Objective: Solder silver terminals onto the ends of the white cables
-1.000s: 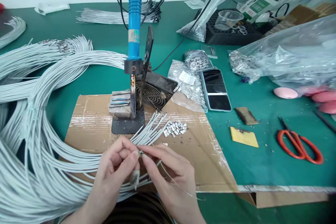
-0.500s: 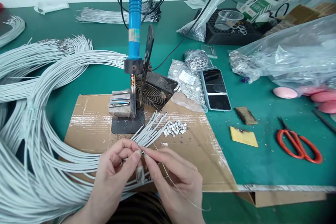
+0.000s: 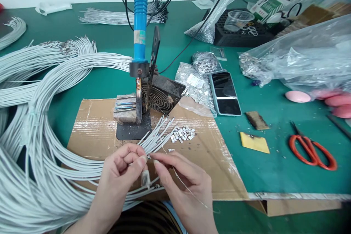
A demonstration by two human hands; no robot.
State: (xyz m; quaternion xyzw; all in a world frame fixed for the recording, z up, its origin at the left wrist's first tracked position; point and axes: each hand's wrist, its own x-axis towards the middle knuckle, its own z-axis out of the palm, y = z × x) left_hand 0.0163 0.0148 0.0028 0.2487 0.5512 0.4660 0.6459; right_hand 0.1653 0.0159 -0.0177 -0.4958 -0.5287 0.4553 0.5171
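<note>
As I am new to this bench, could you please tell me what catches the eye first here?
The blue-handled soldering iron stands upright at the centre on a sheet of cardboard. Great loops of white wires fill the left side, and the left hand and right hand pinch one wire end in front. At the right lie orange scissors.

**Head view.** The camera sits above and just behind the left hand [image 3: 120, 170] and right hand [image 3: 188, 186], facing forward and down across the green table [image 3: 260, 168]. The hands appear close, at the lower centre edge. The blue-handled iron [image 3: 140, 14] stands just beyond them, white wires [image 3: 41, 153] sweep to their left, and red scissors [image 3: 312, 150] lie well to their right.
</note>
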